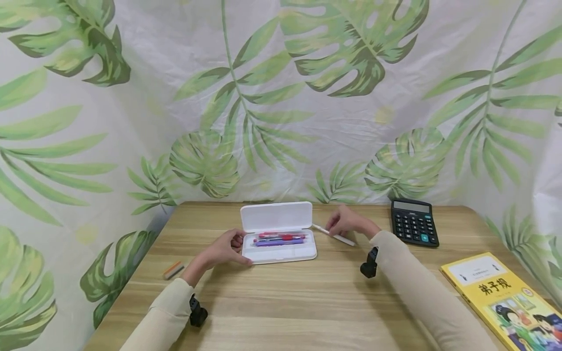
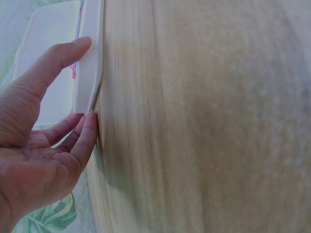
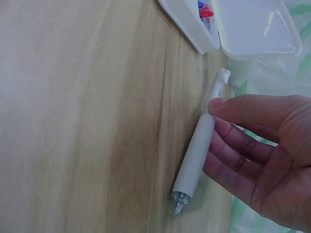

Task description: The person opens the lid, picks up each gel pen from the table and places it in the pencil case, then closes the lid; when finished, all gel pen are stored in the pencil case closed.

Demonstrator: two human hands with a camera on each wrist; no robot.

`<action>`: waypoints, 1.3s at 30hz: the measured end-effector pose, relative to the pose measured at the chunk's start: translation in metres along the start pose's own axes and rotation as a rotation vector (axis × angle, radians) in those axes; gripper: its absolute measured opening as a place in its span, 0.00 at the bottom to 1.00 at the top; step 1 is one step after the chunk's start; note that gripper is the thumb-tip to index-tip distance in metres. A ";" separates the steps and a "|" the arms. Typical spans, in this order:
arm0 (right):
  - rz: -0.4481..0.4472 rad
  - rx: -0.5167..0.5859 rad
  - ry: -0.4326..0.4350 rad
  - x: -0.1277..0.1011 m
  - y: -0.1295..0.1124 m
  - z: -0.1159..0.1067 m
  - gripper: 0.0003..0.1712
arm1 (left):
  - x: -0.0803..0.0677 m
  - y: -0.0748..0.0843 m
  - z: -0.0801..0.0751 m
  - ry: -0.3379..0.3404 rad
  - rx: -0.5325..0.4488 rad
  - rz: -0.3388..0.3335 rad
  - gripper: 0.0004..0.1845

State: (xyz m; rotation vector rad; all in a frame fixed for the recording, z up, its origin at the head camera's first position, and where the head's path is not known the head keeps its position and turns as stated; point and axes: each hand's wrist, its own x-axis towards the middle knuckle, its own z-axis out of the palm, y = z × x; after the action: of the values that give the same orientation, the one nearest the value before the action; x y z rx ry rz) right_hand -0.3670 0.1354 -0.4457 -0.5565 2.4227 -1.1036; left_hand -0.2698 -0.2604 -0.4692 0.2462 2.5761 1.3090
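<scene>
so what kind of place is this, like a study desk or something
Probably a study desk set up for recording: a wooden table holds an open white pencil case of pens, a black calculator and a yellow children's book, with a leaf-print cloth backdrop hung around it.

Bare wood before pencil case, calculator far right, book near right, eraser left.

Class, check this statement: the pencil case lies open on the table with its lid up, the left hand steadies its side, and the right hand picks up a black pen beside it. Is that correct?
Not quite: the pen is white, as the right wrist view shows. The rest stands: the pencil case lies open, the left hand steadies its side, and the right hand is on the pen.
</scene>
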 end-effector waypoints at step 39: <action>-0.099 0.188 -0.122 -0.026 -0.010 -0.009 0.16 | -0.003 0.004 -0.001 -0.015 -0.015 0.008 0.43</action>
State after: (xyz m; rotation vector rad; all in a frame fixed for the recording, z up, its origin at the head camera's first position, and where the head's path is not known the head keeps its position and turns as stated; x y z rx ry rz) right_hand -0.3479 0.1480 -0.4271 -0.6666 2.1798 -1.2831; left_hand -0.2671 -0.2592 -0.4653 0.2636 2.5548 1.3233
